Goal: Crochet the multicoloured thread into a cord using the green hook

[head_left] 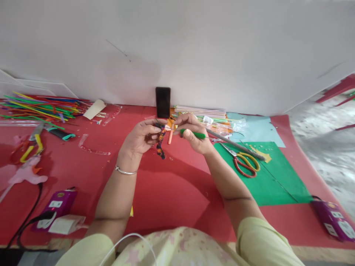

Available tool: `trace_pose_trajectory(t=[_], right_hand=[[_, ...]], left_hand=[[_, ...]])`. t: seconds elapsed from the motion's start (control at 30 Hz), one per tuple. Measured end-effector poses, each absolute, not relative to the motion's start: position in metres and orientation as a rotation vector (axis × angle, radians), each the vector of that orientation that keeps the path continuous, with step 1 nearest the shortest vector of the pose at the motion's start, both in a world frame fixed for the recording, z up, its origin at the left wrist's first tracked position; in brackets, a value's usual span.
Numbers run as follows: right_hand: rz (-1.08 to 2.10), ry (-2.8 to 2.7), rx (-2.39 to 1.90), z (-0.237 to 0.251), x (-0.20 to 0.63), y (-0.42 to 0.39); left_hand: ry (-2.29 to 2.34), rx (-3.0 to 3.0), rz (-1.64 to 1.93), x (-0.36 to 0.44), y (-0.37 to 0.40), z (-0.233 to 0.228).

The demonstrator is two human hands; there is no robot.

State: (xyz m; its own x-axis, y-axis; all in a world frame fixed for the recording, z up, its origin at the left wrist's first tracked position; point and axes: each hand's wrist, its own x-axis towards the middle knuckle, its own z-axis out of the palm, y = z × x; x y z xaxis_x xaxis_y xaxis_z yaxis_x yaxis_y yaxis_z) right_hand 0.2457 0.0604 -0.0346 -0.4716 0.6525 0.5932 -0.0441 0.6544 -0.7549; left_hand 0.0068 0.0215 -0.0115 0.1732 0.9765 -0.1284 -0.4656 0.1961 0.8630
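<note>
My left hand (144, 136) pinches a small dark braided-looking piece with orange and yellow patches (160, 142), which hangs below the fingers. A pale pinkish-white bit (167, 127) sticks out at its top, on the right. In my right hand (195, 135) is a green-handled tool (197, 134); its thin shaft points left toward the pale bit. Whether the tip touches it is too small to tell. An orange stick (170, 136) shows between the two hands. Both hands are raised over the red table cover (177, 192).
Upright against the white wall stands a black phone (163, 102). Colourful pipe cleaners (41, 107) lie far left, near pliers (31, 147). On the right, scissors (245, 162) and a long grey rod (235, 144) rest by a green sheet (277, 188). Purple power strips (59, 205) flank the table.
</note>
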Motion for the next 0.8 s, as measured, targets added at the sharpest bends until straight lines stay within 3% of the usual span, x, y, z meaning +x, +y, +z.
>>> trace_pose_trajectory(t=[0.8], right_hand=[[0.888, -1.844, -0.537, -0.044, 0.242, 0.058]], left_hand=[[0.801, 0.748, 1.207, 0.01, 0.023, -0.013]])
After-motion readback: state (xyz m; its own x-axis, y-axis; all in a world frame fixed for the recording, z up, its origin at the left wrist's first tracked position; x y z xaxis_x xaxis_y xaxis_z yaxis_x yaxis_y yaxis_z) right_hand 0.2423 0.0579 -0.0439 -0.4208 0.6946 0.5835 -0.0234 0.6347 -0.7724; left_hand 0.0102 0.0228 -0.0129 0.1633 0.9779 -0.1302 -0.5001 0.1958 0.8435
